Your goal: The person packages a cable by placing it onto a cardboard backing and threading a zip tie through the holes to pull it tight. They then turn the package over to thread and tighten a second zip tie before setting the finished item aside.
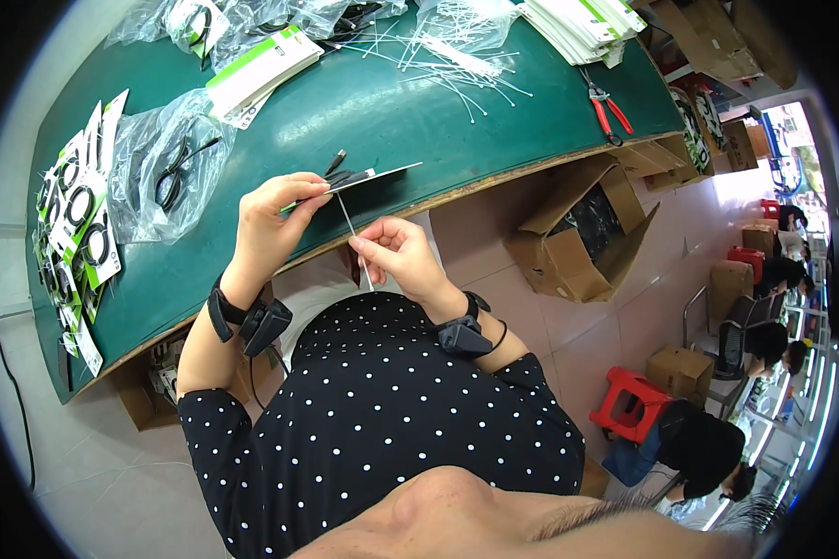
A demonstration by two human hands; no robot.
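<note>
I see my left hand (272, 219) closed in a pinch on the near end of a flat packaging card (364, 177), held just above the front edge of the green worktop (364, 102). The card is seen nearly edge-on; its long axis runs from my left fingers out to the right and slightly away from me, its far corner pointing toward the right side of the worktop. A black cable (337, 168) lies against the card, its plug end poking up and away from me just past my fingertips. My right hand (396, 252) is closed too, thumb and forefinger pinching a thin white cable tie (356, 242). The tie's long axis is close to upright in the view: its upper end meets the card between my two hands, and its lower end points down toward my chest, past my right fingers. Both hands sit near each other, not touching. On the worktop, well apart from my hands, lie a scatter of loose white cable ties (447, 61), clear bags of black cables (163, 168), stacks of white and green cards (261, 70), and red-handled cutters (606, 107) near the right edge.
</note>
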